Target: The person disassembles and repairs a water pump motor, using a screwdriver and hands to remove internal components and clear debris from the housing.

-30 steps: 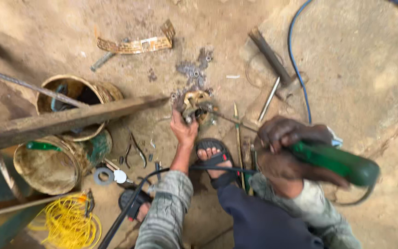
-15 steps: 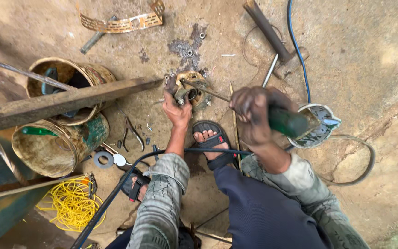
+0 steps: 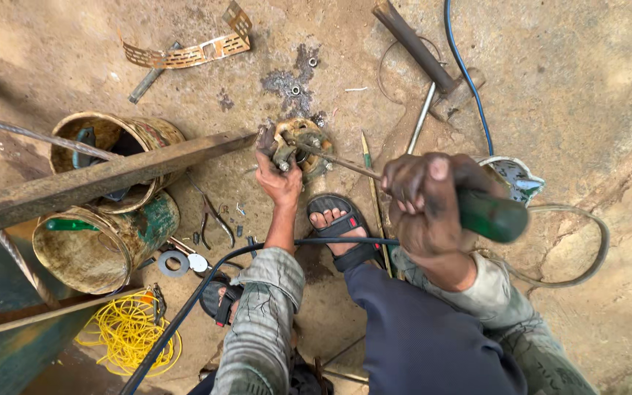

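Dirt floor: left hand steadies rusty part, right hand fists screwdriver.

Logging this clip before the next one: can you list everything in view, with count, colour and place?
metal part: 1, rusty, ground at centre, held by left hand
screwdriver: 1, green handle, in right hand, shaft reaching to the metal part
buckets: 2, dirty green and tan, left
beam: 1, rusty, across the buckets
perforated strip: 1, rusty, top
hammer: 1, dark, top right
pliers: 1, dark, beside the buckets
yellow coil: 1, bottom left
blue cable: 1, top right
black cable: 1, across the legs
sandals: 2, black, on the feet
left hand: on the metal part
right hand: gripping the screwdriver
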